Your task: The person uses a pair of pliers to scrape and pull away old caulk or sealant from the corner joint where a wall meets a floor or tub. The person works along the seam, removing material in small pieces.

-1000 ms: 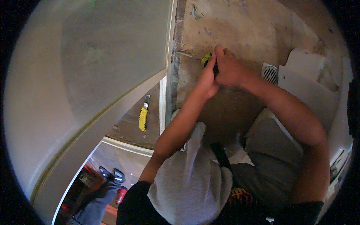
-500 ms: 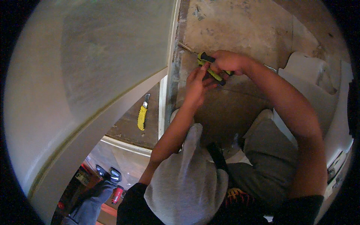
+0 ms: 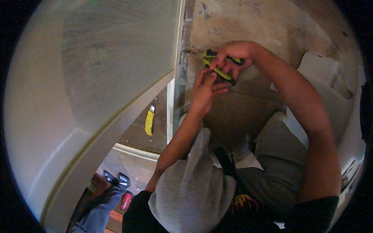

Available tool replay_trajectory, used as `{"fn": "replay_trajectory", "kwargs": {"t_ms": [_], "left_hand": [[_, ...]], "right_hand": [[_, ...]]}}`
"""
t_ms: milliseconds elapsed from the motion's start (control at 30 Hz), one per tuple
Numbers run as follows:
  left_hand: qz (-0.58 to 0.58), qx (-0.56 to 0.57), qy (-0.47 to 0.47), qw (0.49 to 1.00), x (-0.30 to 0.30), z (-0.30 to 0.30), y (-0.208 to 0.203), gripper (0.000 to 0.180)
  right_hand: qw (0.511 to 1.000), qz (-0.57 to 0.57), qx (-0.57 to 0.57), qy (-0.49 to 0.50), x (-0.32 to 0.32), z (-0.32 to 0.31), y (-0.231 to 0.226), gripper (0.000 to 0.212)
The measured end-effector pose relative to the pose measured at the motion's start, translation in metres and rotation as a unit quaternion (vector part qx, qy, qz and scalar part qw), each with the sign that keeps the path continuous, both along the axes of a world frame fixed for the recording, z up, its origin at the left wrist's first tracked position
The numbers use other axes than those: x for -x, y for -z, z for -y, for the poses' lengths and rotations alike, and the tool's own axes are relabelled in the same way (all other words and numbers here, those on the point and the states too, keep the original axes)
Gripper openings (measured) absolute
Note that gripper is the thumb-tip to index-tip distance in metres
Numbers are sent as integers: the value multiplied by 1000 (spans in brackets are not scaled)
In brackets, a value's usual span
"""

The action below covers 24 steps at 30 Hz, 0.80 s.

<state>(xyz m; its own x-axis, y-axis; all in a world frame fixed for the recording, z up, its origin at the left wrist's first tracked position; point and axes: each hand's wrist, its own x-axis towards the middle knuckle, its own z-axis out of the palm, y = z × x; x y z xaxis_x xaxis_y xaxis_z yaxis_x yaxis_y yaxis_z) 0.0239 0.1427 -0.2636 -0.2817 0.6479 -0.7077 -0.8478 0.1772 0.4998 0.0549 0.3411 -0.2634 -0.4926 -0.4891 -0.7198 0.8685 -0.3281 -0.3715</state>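
One pair of pliers [image 3: 223, 73], green and black, two handles, spread apart. It's up in front of you, over the brown floor [image 3: 248, 19], just right of the white strip [image 3: 170, 108] along the pale panel [image 3: 116, 50].

Two hands on the job, both yours. Right hand [image 3: 237, 52]: fingers wrapped on the pliers, upper handle inside the grasp, its black end poking out past them. Left hand [image 3: 203, 93]: thumb and fingers up against the lower handle near the head; can't tell if they pinch it or only touch. Your other left fingers reach out below that handle.

One knife [image 3: 149, 121], yellow grip, blade out, lying on the floor left of the strip, well apart from your hands.

Lower left, beyond the curved sill [image 3: 138, 152]: two dark shoes [image 3: 124, 179], one blue-grey trouser leg [image 3: 95, 213], one red can [image 3: 126, 200] near them. One white fixture [image 3: 324, 91] to your right.

Writing: pale marks on the can, too small to read. Your black shirt [image 3: 268, 209] has a red and yellow print, unreadable.
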Motion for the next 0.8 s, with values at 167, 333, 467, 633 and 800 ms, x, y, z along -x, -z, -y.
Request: {"fn": "replay_trajectory", "kwargs": {"t_ms": [167,333,467,633,800], "left_hand": [[-80,23,28,996,1,6,-15,37],[-314,72,292,900,15,65,-29,25],[-348,153,467,798,11,133,-28,24],[-300,168,568,748,-12,202,19,26],[-342,157,586,718,-12,193,26,26]], "right_hand": [[999,11,51,-11,8,-14,3,28],[987,23,142,69,-1,-23,0,30],[981,46,174,75,1,-23,-8,28],[971,129,198,-45,6,-23,12,24],[973,141,175,-45,4,-23,18,15]]}}
